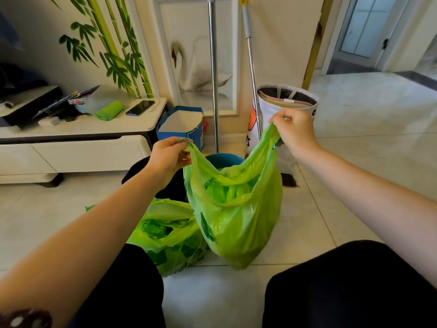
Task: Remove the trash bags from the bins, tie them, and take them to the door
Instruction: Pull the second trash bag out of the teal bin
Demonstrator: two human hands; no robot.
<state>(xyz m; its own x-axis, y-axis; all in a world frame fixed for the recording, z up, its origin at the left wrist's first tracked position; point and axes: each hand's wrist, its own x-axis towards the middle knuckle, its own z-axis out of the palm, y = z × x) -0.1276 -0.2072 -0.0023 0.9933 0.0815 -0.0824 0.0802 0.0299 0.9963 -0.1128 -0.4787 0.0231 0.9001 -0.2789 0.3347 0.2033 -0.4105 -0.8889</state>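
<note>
Green trash bag (pixel 236 216) held up by two hands over the floor.

The left hand (pixel 169 157) pinches one top corner of the bag, and the right hand (pixel 293 131) pinches the other corner, higher up, so the bag's mouth hangs open between them. Its bottom touches the white floor tiles (pixel 354 138). A blue bin (pixel 224 159) stands just behind it. A second green bag (pixel 165 235) sits open on the floor, touching the first one on its left side.
</note>
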